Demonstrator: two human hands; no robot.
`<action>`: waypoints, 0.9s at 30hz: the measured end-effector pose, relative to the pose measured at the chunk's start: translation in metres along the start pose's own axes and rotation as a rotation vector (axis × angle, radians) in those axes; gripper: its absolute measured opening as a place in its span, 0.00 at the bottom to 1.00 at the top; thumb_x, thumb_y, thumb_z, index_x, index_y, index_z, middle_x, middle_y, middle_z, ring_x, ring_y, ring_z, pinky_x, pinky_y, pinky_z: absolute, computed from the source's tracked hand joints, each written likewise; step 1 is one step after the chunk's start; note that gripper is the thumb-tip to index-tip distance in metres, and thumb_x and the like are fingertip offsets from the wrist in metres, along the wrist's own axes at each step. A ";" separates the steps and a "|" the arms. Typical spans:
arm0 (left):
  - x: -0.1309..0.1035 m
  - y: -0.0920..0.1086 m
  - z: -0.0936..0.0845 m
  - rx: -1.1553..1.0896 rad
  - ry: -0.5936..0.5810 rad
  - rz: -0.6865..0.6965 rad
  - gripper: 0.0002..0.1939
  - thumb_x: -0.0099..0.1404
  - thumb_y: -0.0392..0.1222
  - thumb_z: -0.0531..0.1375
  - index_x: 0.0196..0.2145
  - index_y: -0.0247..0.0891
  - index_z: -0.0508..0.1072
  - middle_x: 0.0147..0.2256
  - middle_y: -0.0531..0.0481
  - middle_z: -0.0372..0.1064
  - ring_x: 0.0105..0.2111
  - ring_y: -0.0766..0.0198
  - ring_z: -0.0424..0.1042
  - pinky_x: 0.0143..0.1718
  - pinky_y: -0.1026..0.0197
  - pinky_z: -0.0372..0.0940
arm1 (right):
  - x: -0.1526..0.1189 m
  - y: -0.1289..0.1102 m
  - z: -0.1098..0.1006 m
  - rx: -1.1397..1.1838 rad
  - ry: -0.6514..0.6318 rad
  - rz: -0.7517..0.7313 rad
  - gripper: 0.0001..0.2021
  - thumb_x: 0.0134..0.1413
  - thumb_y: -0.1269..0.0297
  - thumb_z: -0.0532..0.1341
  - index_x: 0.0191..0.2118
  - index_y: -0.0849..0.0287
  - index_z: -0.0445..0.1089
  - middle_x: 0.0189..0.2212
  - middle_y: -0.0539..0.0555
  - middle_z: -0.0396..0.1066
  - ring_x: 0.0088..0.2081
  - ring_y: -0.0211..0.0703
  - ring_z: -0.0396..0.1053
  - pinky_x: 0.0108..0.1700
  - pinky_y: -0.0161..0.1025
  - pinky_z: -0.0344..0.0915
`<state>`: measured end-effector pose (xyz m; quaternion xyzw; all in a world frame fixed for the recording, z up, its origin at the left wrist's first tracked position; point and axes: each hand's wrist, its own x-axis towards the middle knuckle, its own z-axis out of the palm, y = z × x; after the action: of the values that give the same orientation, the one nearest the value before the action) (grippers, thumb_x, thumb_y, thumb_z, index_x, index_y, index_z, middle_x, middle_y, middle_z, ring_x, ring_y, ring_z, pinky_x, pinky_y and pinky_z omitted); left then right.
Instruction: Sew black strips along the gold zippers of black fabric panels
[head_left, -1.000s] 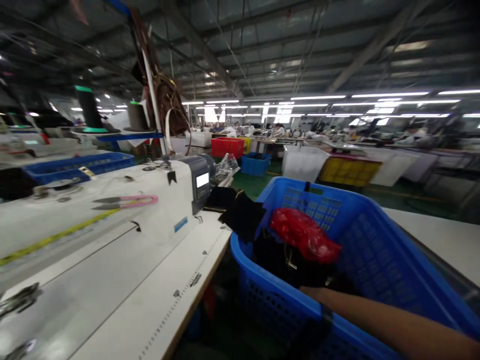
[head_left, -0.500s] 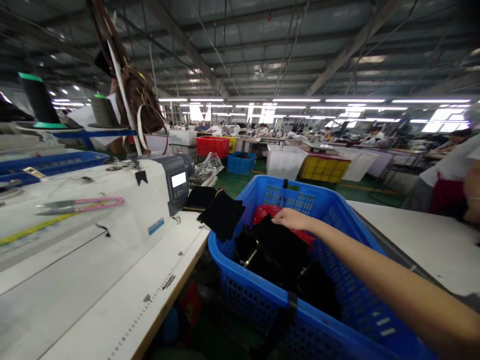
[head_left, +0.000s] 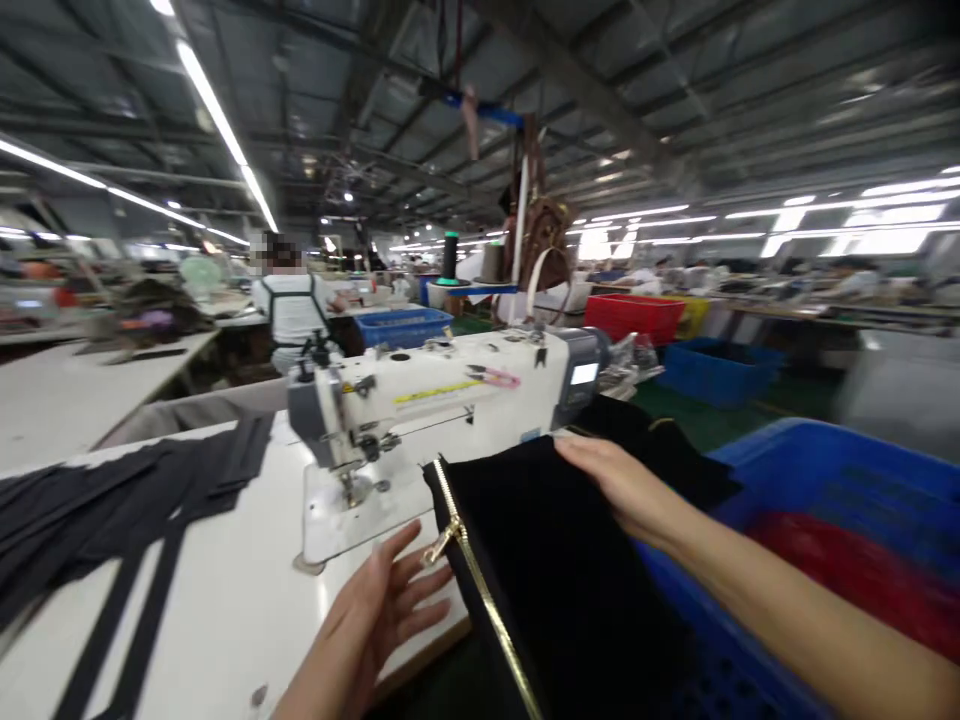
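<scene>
My right hand [head_left: 611, 480] grips the upper edge of a black fabric panel [head_left: 570, 560], which hangs over the table's front edge. A gold zipper [head_left: 480, 580] with a metal pull runs down the panel's left side. My left hand [head_left: 394, 600] is just left of the zipper, fingers spread, near the pull and not closed on the cloth. Behind both hands stands a white sewing machine [head_left: 465, 375], its needle area left of the panel. More black fabric pieces [head_left: 660, 450] lie beyond my right hand, by the blue basket.
Dark fabric strips [head_left: 135, 500] are spread over the left of the white table [head_left: 225, 590]. The blue basket [head_left: 795, 430], with something red inside, stands at right. Snips and a yellow tape lie on the machine. A person [head_left: 289, 310] sits beyond.
My right hand has come out of the basket and over to the table, bringing the zippered black panel. My left hand has come into view. The camera has turned left.
</scene>
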<state>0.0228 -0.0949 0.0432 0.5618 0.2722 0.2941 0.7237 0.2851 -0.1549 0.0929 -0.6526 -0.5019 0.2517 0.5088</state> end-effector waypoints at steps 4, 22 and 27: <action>-0.005 -0.003 -0.025 0.139 0.132 -0.043 0.31 0.59 0.55 0.56 0.54 0.32 0.59 0.40 0.39 0.70 0.39 0.52 0.70 0.41 0.50 0.64 | 0.022 0.043 0.089 -0.153 -0.072 -0.090 0.20 0.50 0.45 0.48 0.18 0.56 0.55 0.17 0.50 0.61 0.25 0.44 0.62 0.33 0.42 0.60; -0.001 0.008 -0.067 1.405 0.363 0.184 0.13 0.56 0.50 0.60 0.32 0.38 0.70 0.35 0.46 0.66 0.38 0.52 0.66 0.41 0.50 0.59 | 0.013 0.032 0.137 -0.185 -0.123 -0.165 0.17 0.56 0.49 0.49 0.26 0.56 0.58 0.21 0.48 0.60 0.25 0.40 0.59 0.28 0.36 0.56; 0.014 0.002 -0.063 0.900 0.340 0.136 0.14 0.59 0.51 0.56 0.34 0.36 0.68 0.33 0.47 0.67 0.35 0.58 0.66 0.37 0.57 0.60 | 0.008 -0.019 0.136 0.234 -0.147 0.019 0.22 0.50 0.41 0.53 0.21 0.57 0.56 0.18 0.47 0.58 0.23 0.39 0.59 0.26 0.35 0.57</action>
<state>-0.0140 -0.0434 0.0307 0.7796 0.4494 0.2815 0.3333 0.1665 -0.0918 0.0632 -0.5734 -0.4989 0.3605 0.5407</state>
